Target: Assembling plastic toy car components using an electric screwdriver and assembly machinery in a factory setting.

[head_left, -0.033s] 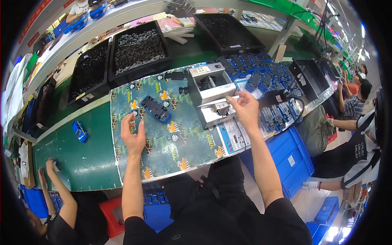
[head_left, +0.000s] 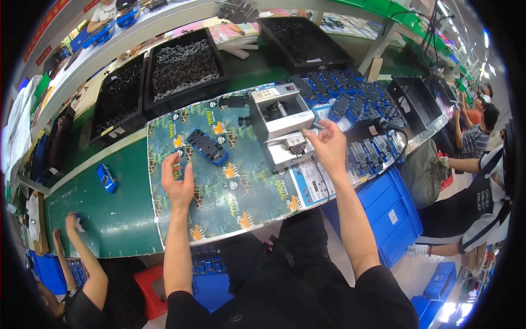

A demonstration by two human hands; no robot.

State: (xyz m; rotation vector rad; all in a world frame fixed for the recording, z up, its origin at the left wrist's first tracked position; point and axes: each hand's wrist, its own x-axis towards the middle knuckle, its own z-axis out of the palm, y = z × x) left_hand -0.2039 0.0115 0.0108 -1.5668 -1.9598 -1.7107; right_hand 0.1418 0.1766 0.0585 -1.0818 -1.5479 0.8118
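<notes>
My left hand (head_left: 178,178) hovers over the patterned mat (head_left: 219,192), fingers apart and curved, with nothing in it. Just beyond its fingertips lies a toy car chassis (head_left: 207,146), black on top with blue edges. My right hand (head_left: 330,145) is at the front of a grey metal box-shaped machine (head_left: 285,127). Its thumb and forefinger come together beside the small metal fixture (head_left: 296,147) on the machine's front ledge. Whatever they pinch is too small to make out. A black part (head_left: 234,102) lies left of the machine.
Blue-and-black car bodies (head_left: 342,104) crowd the right side of the bench. Black bins (head_left: 186,66) of small parts stand at the back. A blue car (head_left: 107,177) lies on the green bench, near a co-worker's hands (head_left: 70,222). A black cable (head_left: 404,137) loops at right.
Both my hands stay almost in place. A pale strip by my right fingertips at the machine's front shows less now. The co-worker's far hand at left has shifted slightly right.
</notes>
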